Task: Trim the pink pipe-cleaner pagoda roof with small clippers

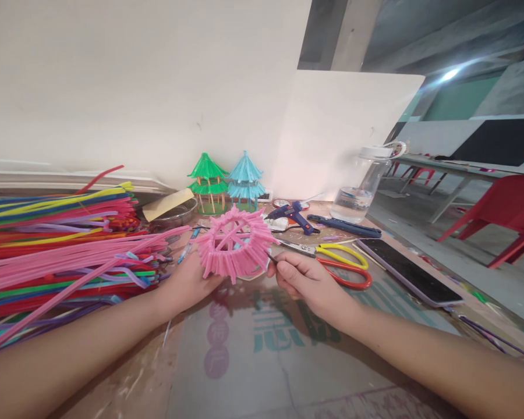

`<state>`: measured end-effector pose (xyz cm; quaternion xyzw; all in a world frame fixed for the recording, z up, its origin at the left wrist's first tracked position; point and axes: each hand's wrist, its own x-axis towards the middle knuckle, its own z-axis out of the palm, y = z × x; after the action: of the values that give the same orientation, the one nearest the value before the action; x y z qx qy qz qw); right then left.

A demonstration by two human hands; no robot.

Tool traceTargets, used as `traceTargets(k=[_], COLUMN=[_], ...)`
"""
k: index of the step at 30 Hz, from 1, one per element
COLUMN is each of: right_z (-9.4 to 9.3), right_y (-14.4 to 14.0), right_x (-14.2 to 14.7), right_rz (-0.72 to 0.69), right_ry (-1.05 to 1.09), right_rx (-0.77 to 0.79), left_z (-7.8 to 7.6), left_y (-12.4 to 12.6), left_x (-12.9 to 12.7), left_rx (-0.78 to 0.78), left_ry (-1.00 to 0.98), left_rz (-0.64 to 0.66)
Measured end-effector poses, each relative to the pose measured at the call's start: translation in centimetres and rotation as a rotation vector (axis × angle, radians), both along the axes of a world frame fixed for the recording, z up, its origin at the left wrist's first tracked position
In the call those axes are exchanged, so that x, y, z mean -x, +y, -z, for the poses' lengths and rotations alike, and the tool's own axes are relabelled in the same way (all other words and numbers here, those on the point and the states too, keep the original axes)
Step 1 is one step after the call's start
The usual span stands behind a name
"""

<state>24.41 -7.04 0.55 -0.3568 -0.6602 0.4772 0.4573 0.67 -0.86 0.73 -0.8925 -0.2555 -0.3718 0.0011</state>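
Above table (262,361): left hand (187,285) grip clamped on pink straw roof (236,241); right hand (308,282) pinching thin tool at its rim.

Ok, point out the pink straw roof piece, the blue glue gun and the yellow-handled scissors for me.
pink straw roof piece (236,247), head view, on its fringe of straw ends.
blue glue gun (293,214), head view, on the body above the handle.
yellow-handled scissors (341,254), head view, on the yellow handle loop.
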Motion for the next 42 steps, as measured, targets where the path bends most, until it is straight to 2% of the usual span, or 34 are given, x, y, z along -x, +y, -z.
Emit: traceTargets(k=[16, 22, 35, 42], right_z=[0.12, 0.09, 0.1, 0.17], right_y=[0.11, 0.13, 0.12, 0.2], right_x=[-0.01, 0.01, 0.07, 0.01], right_rz=[-0.029, -0.004, -0.007, 0.01], right_ry=[0.024, -0.003, 0.012, -0.009], right_rx=[0.03, -0.004, 0.002, -0.01], left_z=[-0.07, 0.0, -0.26, -0.23], left_y=[0.03, 0.1, 0.05, 0.01], left_x=[-0.01, 0.03, -0.07, -0.02], left_rx=[0.02, 0.046, -0.026, 0.011], left_ry=[-0.004, -0.013, -0.007, -0.008], left_rz=[0.005, -0.003, 0.012, 0.005])
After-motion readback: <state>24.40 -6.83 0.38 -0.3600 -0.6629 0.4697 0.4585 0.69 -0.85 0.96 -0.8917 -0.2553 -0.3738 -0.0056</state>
